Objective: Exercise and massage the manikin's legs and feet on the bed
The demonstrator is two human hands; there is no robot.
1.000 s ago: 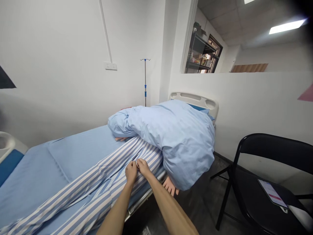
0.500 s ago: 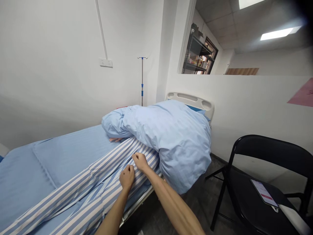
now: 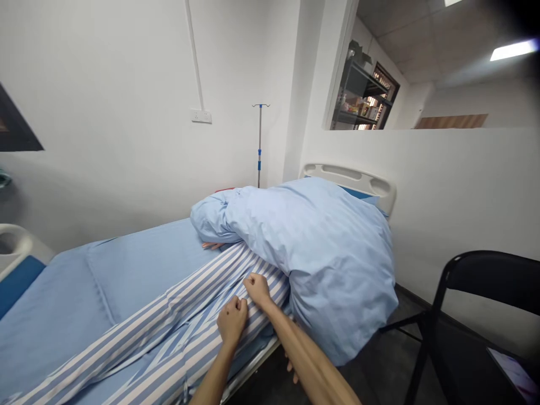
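Note:
Blue-and-white striped trousers (image 3: pixel 169 306) clothe the legs of a figure lying on the bed, its upper body hidden under a light-blue quilt (image 3: pixel 320 230). My left hand (image 3: pixel 233 319) is closed in a fist at the near thigh. Just beyond it and to the right, my right hand (image 3: pixel 257 288) is also a fist, on or just above the same thigh close to the quilt's edge. Nothing shows in either fist; contact with the cloth is hard to judge. The figure's fingers (image 3: pixel 212 245) peek out from under the quilt, and another hand (image 3: pixel 291 368) hangs beside the bed.
The blue bed sheet (image 3: pixel 139 253) stretches left to a footboard (image 3: pixel 25 244). A cream headboard (image 3: pixel 350 171) stands behind the quilt, with an IV pole (image 3: pixel 260 146) by the wall. On the right, a black folding chair (image 3: pixel 485 275) carries a phone (image 3: pixel 517 374).
The view has turned left, so the scene sits further right and the footboard has come into sight. Both fists stay closed over the same thigh, with little change in place.

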